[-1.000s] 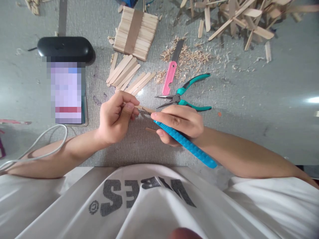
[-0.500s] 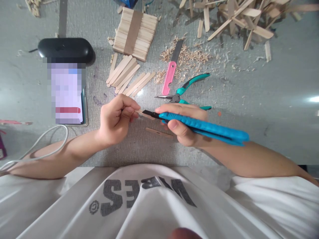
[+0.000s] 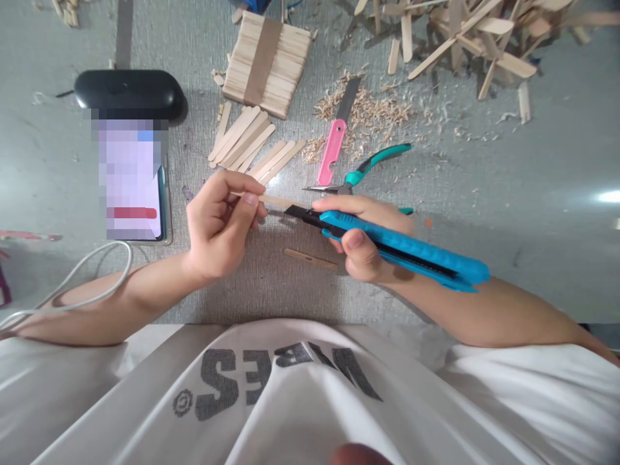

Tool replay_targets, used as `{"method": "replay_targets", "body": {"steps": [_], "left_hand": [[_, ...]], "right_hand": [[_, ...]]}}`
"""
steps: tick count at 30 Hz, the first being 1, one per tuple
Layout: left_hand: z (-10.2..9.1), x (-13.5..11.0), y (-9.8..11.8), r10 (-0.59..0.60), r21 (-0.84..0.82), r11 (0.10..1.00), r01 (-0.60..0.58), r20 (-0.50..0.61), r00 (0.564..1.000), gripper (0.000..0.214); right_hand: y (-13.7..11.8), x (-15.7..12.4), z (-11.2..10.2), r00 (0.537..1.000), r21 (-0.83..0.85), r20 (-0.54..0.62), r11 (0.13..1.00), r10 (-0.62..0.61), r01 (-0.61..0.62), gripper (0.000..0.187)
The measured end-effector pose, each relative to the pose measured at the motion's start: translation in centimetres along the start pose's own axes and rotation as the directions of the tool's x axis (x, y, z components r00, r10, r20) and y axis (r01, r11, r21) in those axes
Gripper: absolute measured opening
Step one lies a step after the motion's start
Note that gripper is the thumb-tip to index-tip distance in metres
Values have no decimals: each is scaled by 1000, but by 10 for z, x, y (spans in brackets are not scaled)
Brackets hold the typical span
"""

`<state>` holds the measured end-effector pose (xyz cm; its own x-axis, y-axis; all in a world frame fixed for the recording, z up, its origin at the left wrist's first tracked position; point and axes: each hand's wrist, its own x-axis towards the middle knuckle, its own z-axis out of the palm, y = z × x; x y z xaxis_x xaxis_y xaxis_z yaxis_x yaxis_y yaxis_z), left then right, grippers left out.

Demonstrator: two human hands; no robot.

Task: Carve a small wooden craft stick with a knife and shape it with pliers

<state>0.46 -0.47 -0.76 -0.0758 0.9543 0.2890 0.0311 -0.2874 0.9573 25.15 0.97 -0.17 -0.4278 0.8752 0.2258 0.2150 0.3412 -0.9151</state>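
My left hand [image 3: 220, 229] pinches one end of a thin wooden craft stick [image 3: 278, 201], which points right. My right hand [image 3: 365, 239] grips a blue utility knife [image 3: 402, 250]; its dark blade tip rests against the stick's free end. A short piece of stick [image 3: 310, 259] lies on the grey table below the two hands. Both hands hover just above the table near its front edge.
Loose sticks [image 3: 247, 145] and a banded bundle of sticks [image 3: 266, 64] lie behind my left hand. A pink knife [image 3: 334, 145], teal pliers [image 3: 361, 177] and wood shavings [image 3: 368, 110] sit behind my right. Phone [image 3: 133, 177], black case [image 3: 128, 93], white cable [image 3: 82, 278] at left.
My right hand has swung the blue knife from pointing down-right to nearly level, and its blade now meets the stick. The left hand has lifted the stick slightly.
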Motion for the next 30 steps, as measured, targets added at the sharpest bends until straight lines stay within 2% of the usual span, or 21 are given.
{"method": "replay_targets", "body": {"steps": [2, 4, 7, 9, 12, 15, 18, 22, 25, 30], "left_hand": [[1, -1, 0, -35, -16, 999, 34, -71, 997, 8], [3, -2, 1, -18, -21, 1000, 15, -140, 990, 10], [7, -3, 2, 46, -12, 999, -50, -205, 978, 14], [8, -3, 3, 89, -16, 995, -95, -216, 972, 16], [9, -3, 3, 91, -23, 995, -98, -202, 975, 21], [8, -4, 1, 70, -33, 997, -76, -162, 984, 24], [6, -4, -2, 74, -82, 993, -86, -137, 988, 23], [7, -4, -6, 74, -123, 988, -91, -137, 988, 20], [8, -2, -8, 101, -139, 983, -119, -129, 986, 15], [6, -2, -11, 103, -133, 984, -118, -113, 988, 15]], "right_hand": [[-2, 4, 4, 984, -76, -73, 985, -161, 156, 37], [-2, 10, 5, 942, -146, -64, 937, -329, 317, 33], [2, 18, 3, 842, -286, 86, 796, -533, 533, 29], [6, 21, 1, 783, -366, 183, 698, -594, 615, 22], [11, 23, -3, 755, -444, 281, 617, -593, 650, 19], [13, 22, -3, 767, -494, 347, 590, -540, 639, 29], [15, 20, -1, 790, -515, 360, 600, -496, 612, 32], [18, 19, 1, 770, -517, 393, 572, -502, 637, 33], [20, 17, 2, 775, -537, 413, 559, -479, 632, 32], [22, 17, 3, 804, -549, 363, 588, -471, 593, 31]]}}
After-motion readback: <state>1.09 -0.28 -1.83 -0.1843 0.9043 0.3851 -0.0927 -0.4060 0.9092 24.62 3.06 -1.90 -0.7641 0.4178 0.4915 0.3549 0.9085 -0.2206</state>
